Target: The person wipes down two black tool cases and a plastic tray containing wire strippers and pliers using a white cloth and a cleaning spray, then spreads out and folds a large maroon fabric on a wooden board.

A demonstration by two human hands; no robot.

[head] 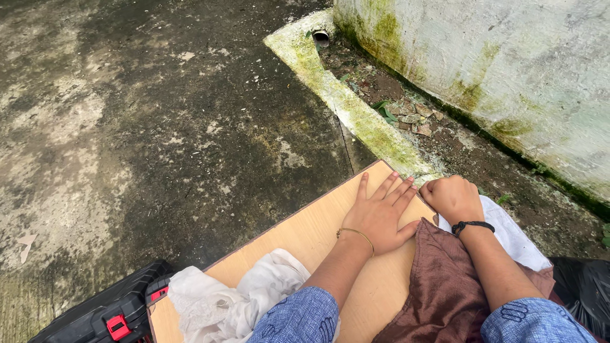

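At seven o'clock lies one black tool case (105, 311) with red latches, then one white cloth (235, 298). The left hand (380, 213) lies flat, fingers spread, on one wooden board (298, 238). The right hand (452, 198), its grip a closed fist, presses one brown cloth (438, 286) at five o'clock.

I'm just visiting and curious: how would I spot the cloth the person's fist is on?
Find the pale wooden board lying on the concrete. At its far right edge the right hand, closed in a fist, presses on a brown cloth. It is dark and shiny; the crumpled cloth beside the left arm is white.
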